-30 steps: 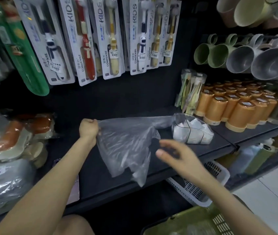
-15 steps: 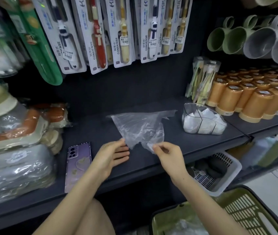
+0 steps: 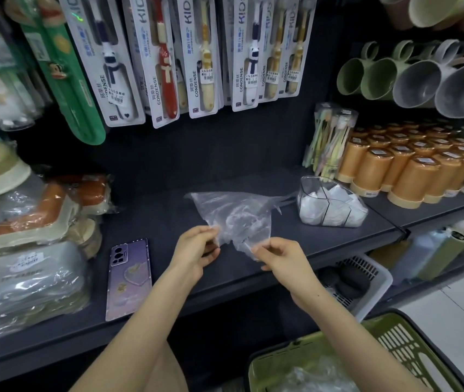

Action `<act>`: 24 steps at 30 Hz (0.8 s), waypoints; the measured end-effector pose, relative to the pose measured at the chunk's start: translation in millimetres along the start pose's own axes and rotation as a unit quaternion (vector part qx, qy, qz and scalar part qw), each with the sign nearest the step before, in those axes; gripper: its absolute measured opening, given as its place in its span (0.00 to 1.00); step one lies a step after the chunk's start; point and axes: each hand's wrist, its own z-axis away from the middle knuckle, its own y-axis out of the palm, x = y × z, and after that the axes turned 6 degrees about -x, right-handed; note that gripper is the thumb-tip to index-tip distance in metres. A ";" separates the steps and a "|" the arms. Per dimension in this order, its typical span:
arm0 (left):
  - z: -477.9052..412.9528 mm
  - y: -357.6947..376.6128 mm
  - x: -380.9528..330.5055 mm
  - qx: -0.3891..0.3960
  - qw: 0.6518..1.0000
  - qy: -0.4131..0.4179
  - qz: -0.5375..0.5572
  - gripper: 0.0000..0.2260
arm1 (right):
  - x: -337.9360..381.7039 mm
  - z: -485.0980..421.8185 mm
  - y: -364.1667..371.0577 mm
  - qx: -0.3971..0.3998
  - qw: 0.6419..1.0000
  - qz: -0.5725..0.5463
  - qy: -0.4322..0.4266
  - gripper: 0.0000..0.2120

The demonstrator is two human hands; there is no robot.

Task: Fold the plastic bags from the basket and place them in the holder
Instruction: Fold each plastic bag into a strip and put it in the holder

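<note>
A clear plastic bag (image 3: 233, 212) lies spread on the dark shelf (image 3: 157, 222), narrowing toward me. My left hand (image 3: 197, 250) pinches its near left edge. My right hand (image 3: 279, 256) pinches the near right corner. A clear holder (image 3: 331, 205) with white folded bags inside stands on the shelf just right of the bag. The green basket (image 3: 389, 343) sits low at the bottom right with crumpled clear bags (image 3: 313, 374) in it.
A purple phone (image 3: 129, 278) lies on the shelf left of my hands. Wrapped soap dishes (image 3: 27, 227) pile up at the left. Orange cups (image 3: 412, 171) and a toothbrush tube (image 3: 330, 140) stand at the right. A white basket (image 3: 366, 281) sits on the lower shelf.
The bag came down from hanging in my raised left hand to lying on the shelf. Both hands moved to its near end and now pinch it.
</note>
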 end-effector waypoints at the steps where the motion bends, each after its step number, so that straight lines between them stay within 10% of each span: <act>1: -0.9 -0.6 -2.7 -0.005 1.000 -0.006 0.011 0.03 | 0.4 0.4 -3.9 0.004 1.000 -0.004 0.005 0.10; 18: -9.3 -83.2 -28.6 -0.036 0.999 -0.014 0.020 0.03 | -25.4 -32.0 -92.0 -0.037 0.997 -0.010 0.060 0.03; 24: -1.0 -83.6 -16.1 -0.033 0.997 -0.060 0.032 0.09 | -31.8 -20.4 -81.7 0.013 0.996 -0.010 0.087 0.14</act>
